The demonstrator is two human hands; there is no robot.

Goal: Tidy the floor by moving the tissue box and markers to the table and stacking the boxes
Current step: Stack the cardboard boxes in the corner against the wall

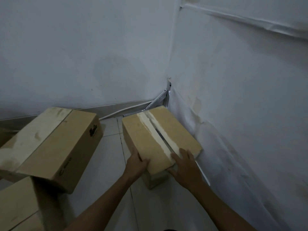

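Observation:
A tan cardboard box (150,139) with a white tape strip along its top sits in the room's corner on a smaller box (155,180), of which only the near end shows. My left hand (135,165) grips the top box's near left corner, thumb on top and fingers down the side. My right hand (184,165) lies on its near right end, fingers spread on top and thumb hooked round the near edge. No tissue box, markers or table are in view.
A larger cardboard box (55,147) lies tilted at the left, resting on another box (16,205) at the lower left. White walls meet at a corner with a metal bracket (160,100). A strip of tiled floor (113,157) runs between the boxes.

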